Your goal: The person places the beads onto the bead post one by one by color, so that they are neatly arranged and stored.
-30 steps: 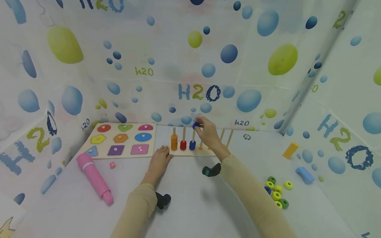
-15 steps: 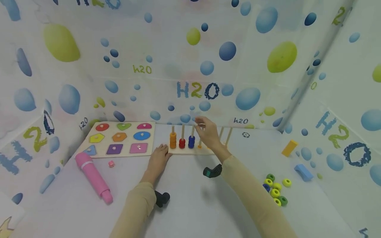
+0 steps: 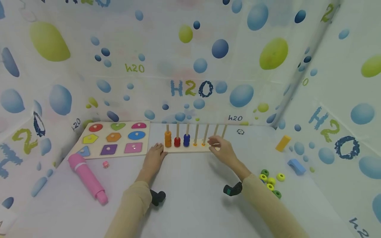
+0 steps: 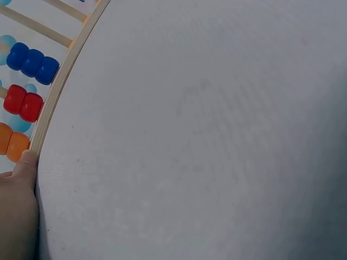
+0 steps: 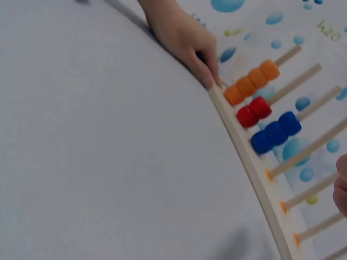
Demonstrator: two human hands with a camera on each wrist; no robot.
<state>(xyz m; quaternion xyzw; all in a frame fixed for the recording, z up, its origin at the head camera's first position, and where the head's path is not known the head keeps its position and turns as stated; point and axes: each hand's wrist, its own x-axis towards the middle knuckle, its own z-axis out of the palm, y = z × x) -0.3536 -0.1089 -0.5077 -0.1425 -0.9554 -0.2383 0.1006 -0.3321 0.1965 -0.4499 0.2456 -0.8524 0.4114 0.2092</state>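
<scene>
A wooden bead stand (image 3: 190, 149) with a row of upright pegs stands near the back of the table. Its left peg carries several orange beads (image 3: 168, 138); two red beads (image 3: 177, 142) and three blue beads (image 3: 186, 140) sit on the neighbouring pegs. My left hand (image 3: 153, 158) holds the left end of the base, its thumb (image 4: 25, 165) against the front edge. My right hand (image 3: 223, 150) is by the pegs on the right, fingers loosely bent, with no bead visible in it. Only its fingertips (image 5: 341, 184) show in the right wrist view.
Left of the stand lies a shape puzzle board (image 3: 114, 137), with a pink microphone-shaped toy (image 3: 87, 178) and a small pink piece (image 3: 105, 164) before it. Loose green and yellow beads (image 3: 271, 181), a blue block (image 3: 296, 167) and an orange block (image 3: 283, 143) lie right.
The blue bead in my right hand went down onto the third peg, and the hand let go. It then moved right and lower. My left hand stayed at the stand's end.
</scene>
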